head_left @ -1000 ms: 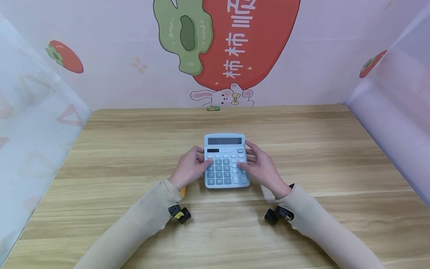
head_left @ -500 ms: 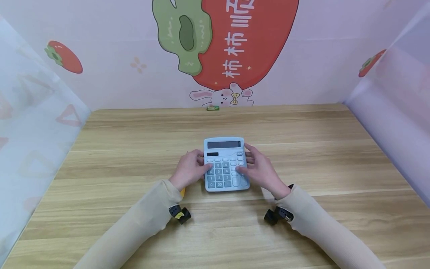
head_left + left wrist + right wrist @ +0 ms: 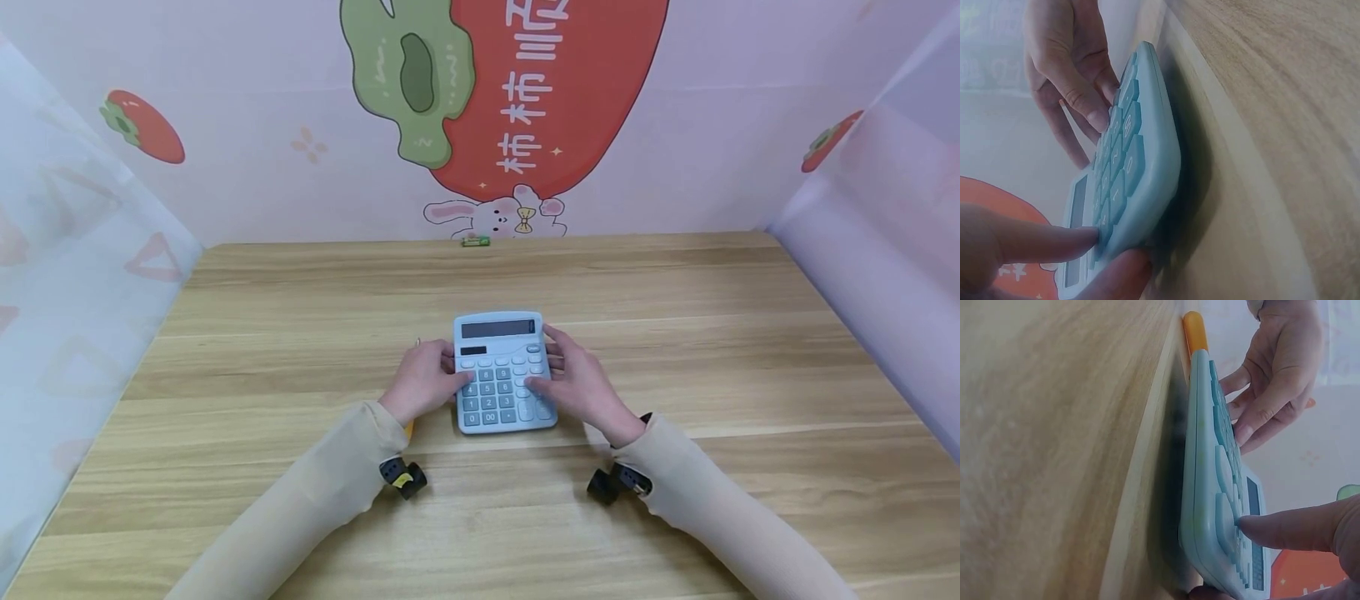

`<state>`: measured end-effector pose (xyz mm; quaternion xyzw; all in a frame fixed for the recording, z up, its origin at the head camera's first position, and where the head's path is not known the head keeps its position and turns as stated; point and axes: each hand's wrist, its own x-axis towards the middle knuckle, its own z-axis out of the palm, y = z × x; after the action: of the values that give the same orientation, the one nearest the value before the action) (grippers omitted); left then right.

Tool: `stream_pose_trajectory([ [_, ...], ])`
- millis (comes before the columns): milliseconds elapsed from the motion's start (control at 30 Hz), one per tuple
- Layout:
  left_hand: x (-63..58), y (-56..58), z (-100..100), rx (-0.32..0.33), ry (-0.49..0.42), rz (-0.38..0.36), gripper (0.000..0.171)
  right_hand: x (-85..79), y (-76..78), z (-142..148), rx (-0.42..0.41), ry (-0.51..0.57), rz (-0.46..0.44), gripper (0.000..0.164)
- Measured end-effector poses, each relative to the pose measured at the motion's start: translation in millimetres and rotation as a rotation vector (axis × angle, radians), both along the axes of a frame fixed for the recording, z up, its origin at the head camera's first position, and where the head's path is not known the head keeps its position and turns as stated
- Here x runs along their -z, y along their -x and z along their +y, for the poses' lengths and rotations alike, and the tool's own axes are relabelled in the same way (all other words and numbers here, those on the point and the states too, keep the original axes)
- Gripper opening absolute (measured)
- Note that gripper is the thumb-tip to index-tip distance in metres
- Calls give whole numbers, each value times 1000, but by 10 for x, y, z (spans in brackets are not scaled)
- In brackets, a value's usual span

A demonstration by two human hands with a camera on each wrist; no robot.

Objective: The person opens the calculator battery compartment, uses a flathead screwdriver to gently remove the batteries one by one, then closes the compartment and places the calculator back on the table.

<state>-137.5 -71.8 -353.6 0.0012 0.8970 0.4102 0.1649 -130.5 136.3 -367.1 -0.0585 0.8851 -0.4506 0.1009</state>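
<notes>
A light blue calculator [image 3: 505, 387] is held between my two hands close over the wooden table [image 3: 480, 517], its display showing 0. My left hand [image 3: 420, 379] grips the left side, the thumb on the keys near 4 and the fingers round the edge. On the opposite side my right hand [image 3: 585, 383] holds it in the same way, thumb resting on the right-hand keys. In the left wrist view a dark shadow lies under the calculator's near edge [image 3: 1163, 131]. The fingertips beneath it are mostly hidden.
A green battery [image 3: 476, 242] lies at the table's back edge. By the left wrist an orange object [image 3: 408, 429] peeks out; the right wrist view shows its rounded orange end [image 3: 1195, 331]. A printed backdrop [image 3: 262, 192] rises behind the table.
The calculator has slid a little toward the person, its display end also turning slightly to the left. Both hands have moved along with it, keeping hold of its sides.
</notes>
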Motion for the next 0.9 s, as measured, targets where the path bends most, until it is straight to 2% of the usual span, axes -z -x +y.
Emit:
stream_pose_trajectory([
  [900,36,34,18,6,50,-19,35,19,2,-16,5,-72,5,76],
])
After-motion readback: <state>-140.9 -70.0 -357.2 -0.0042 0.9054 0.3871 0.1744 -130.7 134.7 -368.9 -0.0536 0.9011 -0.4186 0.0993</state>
